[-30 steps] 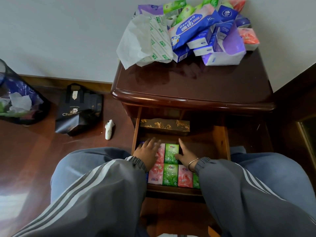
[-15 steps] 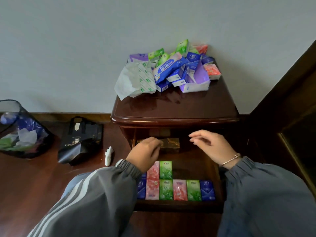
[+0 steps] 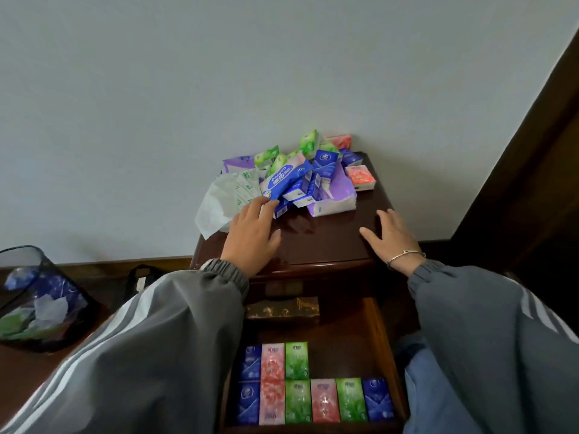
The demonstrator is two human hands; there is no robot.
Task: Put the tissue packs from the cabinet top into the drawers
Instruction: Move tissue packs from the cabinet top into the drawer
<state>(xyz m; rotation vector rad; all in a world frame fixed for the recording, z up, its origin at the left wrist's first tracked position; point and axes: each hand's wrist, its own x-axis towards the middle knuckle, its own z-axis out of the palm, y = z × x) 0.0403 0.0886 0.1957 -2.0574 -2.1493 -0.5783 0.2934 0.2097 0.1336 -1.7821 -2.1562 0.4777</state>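
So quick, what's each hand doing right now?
Left hand: open, empty, fingertips at the blue tissue pack.
Right hand: open, empty, over the cabinet top.

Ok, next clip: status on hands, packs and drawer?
Left hand open, fingertips at the pile of tissue packs. Right hand open, flat on the cabinet top, holding nothing. Drawer open, nine packs lined up. Nothing in the way.

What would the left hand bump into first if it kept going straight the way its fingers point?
Most likely the big blue tissue pack at the front of the pile. The left hand has its fingers pointing right at that pack's near end, nearly touching it already.
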